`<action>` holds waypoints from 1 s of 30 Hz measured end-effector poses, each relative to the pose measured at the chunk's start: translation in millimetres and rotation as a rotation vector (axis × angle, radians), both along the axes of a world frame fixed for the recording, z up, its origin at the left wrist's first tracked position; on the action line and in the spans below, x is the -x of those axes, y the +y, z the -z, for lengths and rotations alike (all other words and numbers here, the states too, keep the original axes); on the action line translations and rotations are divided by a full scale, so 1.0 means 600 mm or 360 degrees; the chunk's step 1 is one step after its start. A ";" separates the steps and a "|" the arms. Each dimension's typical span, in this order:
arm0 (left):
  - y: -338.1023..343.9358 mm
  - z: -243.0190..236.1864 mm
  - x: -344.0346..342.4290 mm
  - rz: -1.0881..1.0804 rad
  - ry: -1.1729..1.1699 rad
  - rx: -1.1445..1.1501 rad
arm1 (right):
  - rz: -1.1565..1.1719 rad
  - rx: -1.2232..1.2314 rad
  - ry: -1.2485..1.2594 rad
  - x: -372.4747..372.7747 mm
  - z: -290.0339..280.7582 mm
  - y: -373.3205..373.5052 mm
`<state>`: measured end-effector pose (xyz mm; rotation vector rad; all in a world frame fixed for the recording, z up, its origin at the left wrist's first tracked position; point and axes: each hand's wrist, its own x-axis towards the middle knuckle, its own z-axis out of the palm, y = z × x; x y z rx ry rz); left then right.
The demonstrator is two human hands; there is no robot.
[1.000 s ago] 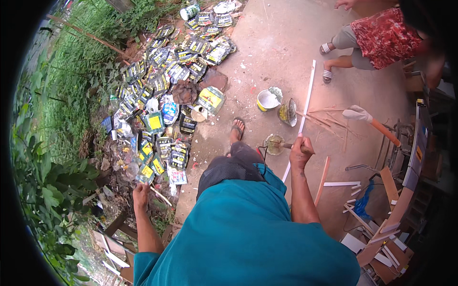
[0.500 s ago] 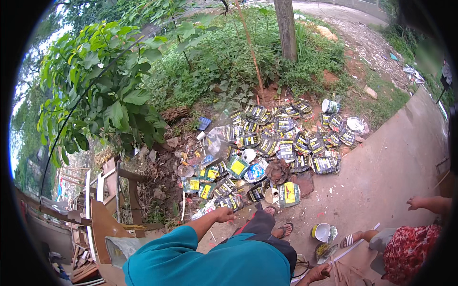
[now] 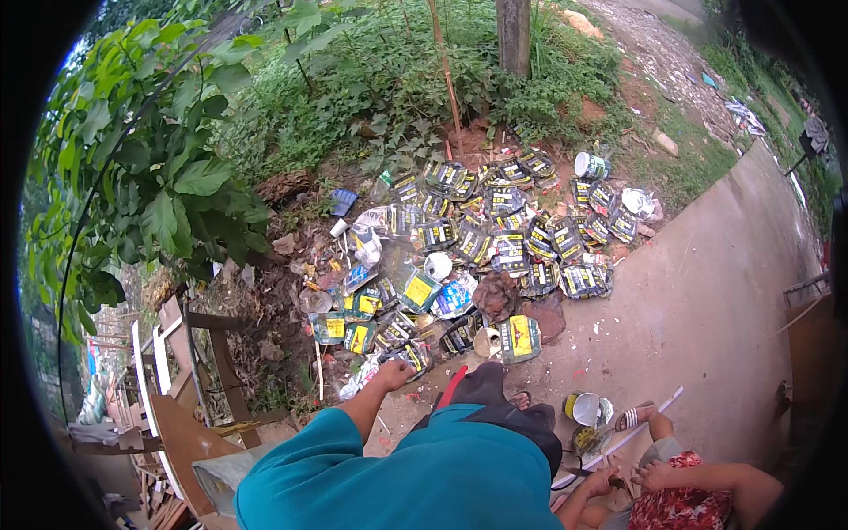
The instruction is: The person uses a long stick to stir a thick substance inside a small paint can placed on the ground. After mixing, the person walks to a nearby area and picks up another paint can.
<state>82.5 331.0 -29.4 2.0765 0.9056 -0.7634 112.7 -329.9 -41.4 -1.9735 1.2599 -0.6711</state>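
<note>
My left hand (image 3: pixel 393 375) hangs in front of my teal shirt (image 3: pixel 397 473), near the lower edge of a heap of flattened black-and-yellow packs (image 3: pixel 510 253). Its fingers curl loosely, and I see nothing in them. Past the shirt's lower right, a hand that looks like my right (image 3: pixel 601 482) has its fingers closed. What it holds, if anything, is too small to make out. Just to its right are a co-worker's hand (image 3: pixel 652 477) and red patterned garment (image 3: pixel 685 495). Above it stand an open bucket (image 3: pixel 584 408) and a clear bag (image 3: pixel 587 439).
A round white-and-green tub (image 3: pixel 592 165) lies at the heap's far right. Green-labelled containers (image 3: pixel 519 339) and a brown crumpled lump (image 3: pixel 496 296) edge the concrete (image 3: pixel 698 256). Wooden boards (image 3: pixel 181 442) stand at left below a leafy bush (image 3: pixel 168 177); a post (image 3: pixel 513 40) rises behind.
The view has shifted, so the heap sits higher and further left. The co-worker's stretched-out arm has drawn in, and that person is now nearer to me. My left fingers look more curled.
</note>
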 end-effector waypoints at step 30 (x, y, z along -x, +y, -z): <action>0.086 -0.010 -0.122 0.0040 0.0187 0.0463 | 0.0493 -0.0237 -0.0150 0.121 -0.107 0.014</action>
